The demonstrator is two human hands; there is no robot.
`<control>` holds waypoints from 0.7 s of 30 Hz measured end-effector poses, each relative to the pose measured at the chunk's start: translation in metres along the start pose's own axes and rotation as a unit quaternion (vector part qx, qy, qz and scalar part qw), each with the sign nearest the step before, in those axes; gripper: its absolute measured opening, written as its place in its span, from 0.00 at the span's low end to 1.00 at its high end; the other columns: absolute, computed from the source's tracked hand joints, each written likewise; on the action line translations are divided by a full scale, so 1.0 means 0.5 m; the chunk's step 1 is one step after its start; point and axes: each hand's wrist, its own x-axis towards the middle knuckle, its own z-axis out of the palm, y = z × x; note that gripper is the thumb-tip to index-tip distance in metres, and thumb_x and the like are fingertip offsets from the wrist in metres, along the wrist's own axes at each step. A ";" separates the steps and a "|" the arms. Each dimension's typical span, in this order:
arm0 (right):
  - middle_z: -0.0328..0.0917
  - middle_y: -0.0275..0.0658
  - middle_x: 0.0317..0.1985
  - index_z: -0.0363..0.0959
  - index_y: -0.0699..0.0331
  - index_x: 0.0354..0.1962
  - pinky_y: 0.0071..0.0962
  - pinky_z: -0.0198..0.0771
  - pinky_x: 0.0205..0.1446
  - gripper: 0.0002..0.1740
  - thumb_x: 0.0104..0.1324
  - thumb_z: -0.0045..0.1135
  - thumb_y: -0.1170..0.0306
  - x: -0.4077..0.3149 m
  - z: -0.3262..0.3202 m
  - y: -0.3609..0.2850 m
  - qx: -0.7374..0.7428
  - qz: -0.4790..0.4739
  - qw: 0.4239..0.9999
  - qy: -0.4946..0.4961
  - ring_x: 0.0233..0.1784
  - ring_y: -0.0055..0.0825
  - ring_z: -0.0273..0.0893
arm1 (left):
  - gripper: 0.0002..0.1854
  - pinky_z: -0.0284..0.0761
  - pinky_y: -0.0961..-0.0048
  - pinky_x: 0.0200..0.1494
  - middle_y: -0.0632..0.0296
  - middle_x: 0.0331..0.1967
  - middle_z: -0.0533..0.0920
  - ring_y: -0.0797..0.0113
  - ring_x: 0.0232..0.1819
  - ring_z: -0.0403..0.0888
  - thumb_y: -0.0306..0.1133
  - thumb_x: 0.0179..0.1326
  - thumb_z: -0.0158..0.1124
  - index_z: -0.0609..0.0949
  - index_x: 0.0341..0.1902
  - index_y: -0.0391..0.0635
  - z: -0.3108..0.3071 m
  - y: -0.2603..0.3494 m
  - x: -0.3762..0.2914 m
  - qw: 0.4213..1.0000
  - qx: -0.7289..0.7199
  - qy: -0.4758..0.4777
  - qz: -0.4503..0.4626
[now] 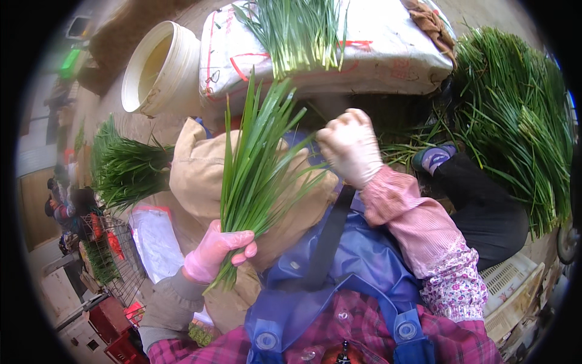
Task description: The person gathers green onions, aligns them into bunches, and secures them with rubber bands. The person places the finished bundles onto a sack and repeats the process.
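Observation:
My left hand [223, 252], in a thin pink glove, is closed around a bunch of long green leafy stalks [254, 182] that fan upward in front of me. To its right, my right hand [350, 145], in a pale stained glove, is raised with its fingers curled beside the leaf tips; whether it grips a leaf is unclear. Beyond both hands, more cut stalks [300, 36] with pale ends lie on a white woven sack bundle [386, 68]. Tan cloth [200, 173] covers my lap under the bunch.
A large white plastic bucket [182, 73] stands at the upper left. A heap of green stalks [509, 118] fills the right side; another bundle [132, 168] lies at left. A wire cart [113, 255] is lower left, and a plastic crate [509, 277] is lower right.

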 end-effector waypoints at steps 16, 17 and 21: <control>0.78 0.27 0.30 0.79 0.50 0.30 0.53 0.43 0.71 0.05 0.52 0.61 0.66 0.204 -0.066 0.015 0.064 -0.182 0.981 0.016 0.54 0.28 0.72 | 0.06 0.64 0.82 0.24 0.60 0.24 0.80 0.78 0.19 0.70 0.28 0.62 0.60 0.79 0.36 0.37 -0.021 0.033 0.036 0.997 0.055 -0.041 -0.042; 0.77 0.27 0.28 0.78 0.51 0.27 0.52 0.44 0.71 0.02 0.52 0.61 0.67 0.203 -0.064 0.016 0.073 -0.184 0.980 0.019 0.52 0.28 0.73 | 0.06 0.64 0.82 0.24 0.60 0.24 0.80 0.78 0.19 0.70 0.28 0.62 0.60 0.79 0.35 0.37 -0.022 0.032 0.036 0.996 0.058 -0.043 -0.042; 0.75 0.28 0.22 0.76 0.54 0.18 0.46 0.49 0.69 0.04 0.49 0.61 0.68 0.197 -0.057 0.003 0.103 -0.136 0.984 0.042 0.43 0.27 0.74 | 0.06 0.63 0.82 0.24 0.61 0.24 0.80 0.78 0.19 0.69 0.29 0.61 0.61 0.79 0.32 0.39 -0.019 0.044 0.037 0.996 0.060 -0.047 -0.056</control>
